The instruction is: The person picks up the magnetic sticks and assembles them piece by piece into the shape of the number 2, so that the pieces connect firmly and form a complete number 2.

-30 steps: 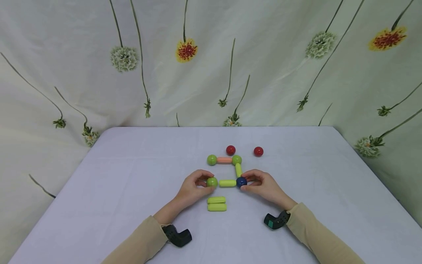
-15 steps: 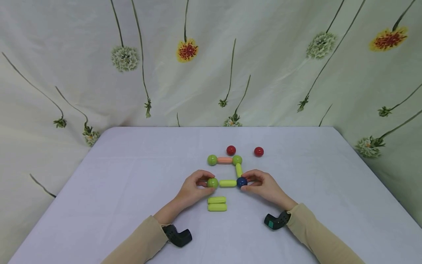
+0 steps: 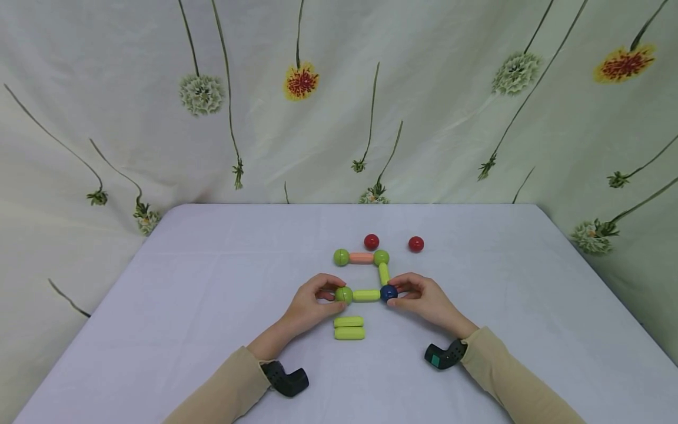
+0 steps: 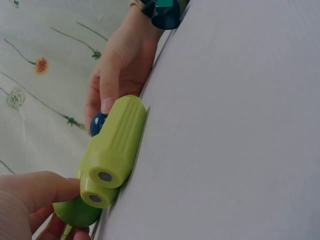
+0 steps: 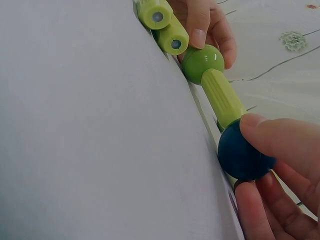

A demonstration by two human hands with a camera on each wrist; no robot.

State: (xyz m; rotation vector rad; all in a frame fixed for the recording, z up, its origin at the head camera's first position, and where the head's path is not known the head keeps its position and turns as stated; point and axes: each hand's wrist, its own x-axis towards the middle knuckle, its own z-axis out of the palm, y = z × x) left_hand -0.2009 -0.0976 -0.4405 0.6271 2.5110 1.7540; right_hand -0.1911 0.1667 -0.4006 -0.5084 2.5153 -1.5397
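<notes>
My left hand (image 3: 312,303) pinches a green ball (image 3: 344,295) between thumb and fingers. This ball meets the left end of a yellow-green rod (image 3: 366,295). At the rod's right end is a dark blue ball (image 5: 243,152), which my right hand (image 3: 424,297) pinches from the right. From the blue ball another yellow-green rod (image 3: 384,274) runs back to a second green ball (image 3: 381,257). An orange-pink rod (image 3: 362,258) links that one to a third green ball (image 3: 341,257) on the left. All of it lies on the table.
Two loose yellow-green rods (image 3: 349,333) lie side by side in front of the joined pieces, metal discs showing at their ends. Behind stand a red ball (image 3: 371,241) and another red ball (image 3: 416,244). A flowered cloth (image 3: 450,88) hangs beyond the table (image 3: 212,265).
My left hand has shifted slightly right with the green ball, and the small gap between that ball and the rod has closed. The right hand has stayed on the blue ball.
</notes>
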